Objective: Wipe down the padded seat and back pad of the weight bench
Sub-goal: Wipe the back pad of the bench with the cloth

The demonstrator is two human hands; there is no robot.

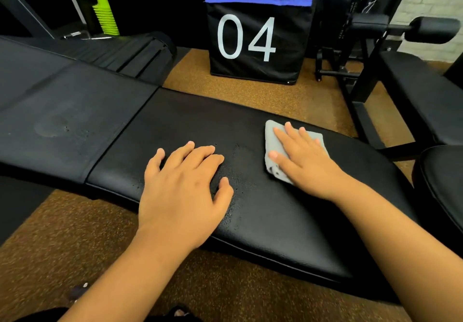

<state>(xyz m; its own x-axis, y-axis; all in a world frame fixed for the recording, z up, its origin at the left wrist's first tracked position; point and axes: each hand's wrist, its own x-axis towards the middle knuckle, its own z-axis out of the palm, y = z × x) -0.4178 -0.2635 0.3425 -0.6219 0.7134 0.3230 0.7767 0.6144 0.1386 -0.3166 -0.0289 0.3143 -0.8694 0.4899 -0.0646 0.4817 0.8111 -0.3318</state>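
A black padded weight bench runs across the view. Its seat pad (288,221) lies at centre and right, and its back pad (62,121) stretches away to the left. Small wet droplets speckle the seat between my hands. A folded grey cloth (273,143) lies on the seat's far right part. My right hand (305,158) presses flat on the cloth with straight fingers. My left hand (185,188) rests on the bare seat, fingers spread. A dull smear shows on the back pad.
A black padded block marked "04" (253,43) stands on the brown speckled floor (250,88) behind the bench. Another black bench and machine frame (400,91) stand at the right. A green ribbed bar (104,13) leans at the back left.
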